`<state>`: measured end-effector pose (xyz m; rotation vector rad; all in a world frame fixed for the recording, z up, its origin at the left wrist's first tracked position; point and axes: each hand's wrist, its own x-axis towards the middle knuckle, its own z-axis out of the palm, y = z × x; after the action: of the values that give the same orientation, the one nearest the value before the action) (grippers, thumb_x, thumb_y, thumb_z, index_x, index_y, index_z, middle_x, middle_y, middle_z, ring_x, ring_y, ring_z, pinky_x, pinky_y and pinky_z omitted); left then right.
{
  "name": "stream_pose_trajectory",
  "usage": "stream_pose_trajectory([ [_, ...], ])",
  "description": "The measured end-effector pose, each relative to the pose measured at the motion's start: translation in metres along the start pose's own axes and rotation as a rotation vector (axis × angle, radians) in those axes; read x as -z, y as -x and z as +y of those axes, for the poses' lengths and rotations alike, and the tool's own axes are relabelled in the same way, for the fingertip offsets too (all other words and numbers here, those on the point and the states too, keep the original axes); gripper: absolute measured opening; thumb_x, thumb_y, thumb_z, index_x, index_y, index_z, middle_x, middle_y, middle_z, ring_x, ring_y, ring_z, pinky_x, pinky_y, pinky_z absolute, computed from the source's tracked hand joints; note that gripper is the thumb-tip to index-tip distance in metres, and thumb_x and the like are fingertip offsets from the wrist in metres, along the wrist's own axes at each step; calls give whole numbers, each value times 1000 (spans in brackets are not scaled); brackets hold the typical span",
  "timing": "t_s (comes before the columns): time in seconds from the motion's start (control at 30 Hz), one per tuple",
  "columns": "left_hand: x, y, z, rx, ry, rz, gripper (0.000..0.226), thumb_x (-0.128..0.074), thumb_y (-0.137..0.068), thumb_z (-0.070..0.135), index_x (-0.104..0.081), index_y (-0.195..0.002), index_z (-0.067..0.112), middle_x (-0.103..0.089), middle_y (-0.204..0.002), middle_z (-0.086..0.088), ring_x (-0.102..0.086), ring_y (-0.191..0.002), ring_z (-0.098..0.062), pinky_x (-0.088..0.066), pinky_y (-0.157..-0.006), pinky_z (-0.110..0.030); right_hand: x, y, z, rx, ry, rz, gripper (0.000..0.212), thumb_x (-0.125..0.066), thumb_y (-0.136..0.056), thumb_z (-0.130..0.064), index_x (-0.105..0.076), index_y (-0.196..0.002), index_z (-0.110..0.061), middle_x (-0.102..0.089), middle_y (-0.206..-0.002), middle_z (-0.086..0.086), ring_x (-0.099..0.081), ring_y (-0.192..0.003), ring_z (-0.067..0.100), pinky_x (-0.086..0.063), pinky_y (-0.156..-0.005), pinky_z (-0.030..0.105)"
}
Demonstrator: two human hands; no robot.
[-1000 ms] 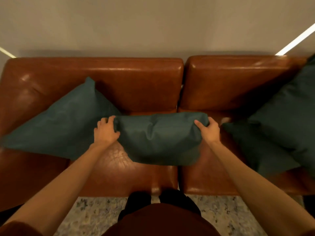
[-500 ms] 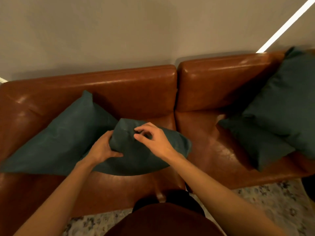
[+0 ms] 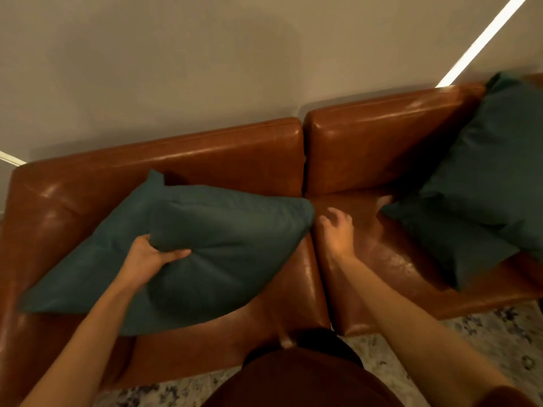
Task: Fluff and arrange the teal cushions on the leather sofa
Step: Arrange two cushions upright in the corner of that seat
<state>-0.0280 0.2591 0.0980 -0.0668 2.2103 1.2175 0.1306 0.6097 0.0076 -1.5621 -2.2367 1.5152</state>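
Left hand (image 3: 150,257) clamped on middle cushion (image 3: 229,245) at sofa (image 3: 235,160) seat's left half, right hand (image 3: 338,233) loose-fingered, empty, just beside its corner.

We saw a brown leather sofa (image 3: 241,160) on a patterned rug (image 3: 476,333). On its left seat lay two overlapping teal cushions (image 3: 235,254); on its right seat, two more cushions (image 3: 484,201) leaned against the backrest.
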Motion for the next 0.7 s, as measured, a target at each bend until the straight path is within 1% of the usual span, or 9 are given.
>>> stream_pose_trajectory([
  [0.07,18,5,13,1,117,22,41,-83,-63,0,-69,-97,17,-75,-93,14,-69,-91,-2,-45,-97,-33,4,-13,15,-290,-202,-87,54,-59,-91,-40,-52,-136,-10,-53,-137,12,-51,-125,30,-36,-112,43],
  [0.13,36,8,17,34,189,54,38,-68,-74,-13,-66,-97,17,-75,-88,16,-68,-78,6,-42,-97,-33,-3,-10,5,-373,-439,-269,46,-53,-94,-45,-56,-130,-15,-63,-123,4,-59,-111,24,-39,-107,39],
  [0.23,55,10,6,125,230,86,31,-61,-82,-10,-65,-98,17,-67,-107,0,-69,-72,4,-52,-86,-31,-20,-2,-37,-316,-550,-547,53,-43,-98,-47,-45,-143,-19,-47,-146,2,-44,-133,26,-30,-109,43],
  [0.3,58,11,-7,188,253,86,24,-61,-85,-4,-66,-98,16,-64,-113,-6,-70,-71,0,-53,-84,-33,-32,5,-65,-236,-545,-669,54,-54,-95,-42,-45,-143,-20,-48,-147,6,-48,-129,27,-35,-107,43],
  [0.4,51,16,-27,274,306,106,17,-61,-88,4,-66,-102,13,-65,-112,-3,-72,-73,-6,-47,-92,-40,-48,14,-84,-160,-432,-674,57,-66,-89,-32,-49,-141,-15,-61,-132,5,-60,-109,19,-48,-86,31],
  [0.5,48,24,-45,321,355,164,33,-63,-89,14,-60,-122,9,-63,-123,-9,-64,-101,-20,-42,-99,-41,-54,15,-81,-156,-432,-648,69,-73,-80,-46,-54,-136,-12,-66,-126,5,-64,-108,19,-51,-77,28],
  [0.57,47,28,-53,358,377,207,44,-64,-89,22,-55,-130,9,-62,-125,-8,-59,-112,-25,-43,-98,-42,-52,20,-79,-166,-462,-642,50,-71,-83,-44,-66,-121,-11,-73,-106,1,-68,-94,16,-52,-73,27],
  [0.63,43,32,-60,387,396,226,48,-65,-88,26,-54,-132,9,-62,-124,-7,-58,-115,-26,-43,-98,-42,-55,30,-79,-155,-520,-612,36,-73,-82,-40,-74,-104,-12,-74,-100,3,-70,-90,16,-56,-80,29],
  [0.7,36,37,-67,387,422,257,47,-65,-89,28,-55,-132,10,-62,-127,-6,-57,-117,-25,-42,-101,-42,-61,40,-78,-62,-498,-542,37,-77,-77,-43,-77,-98,-12,-69,-112,3,-68,-96,14,-54,-91,29],
])
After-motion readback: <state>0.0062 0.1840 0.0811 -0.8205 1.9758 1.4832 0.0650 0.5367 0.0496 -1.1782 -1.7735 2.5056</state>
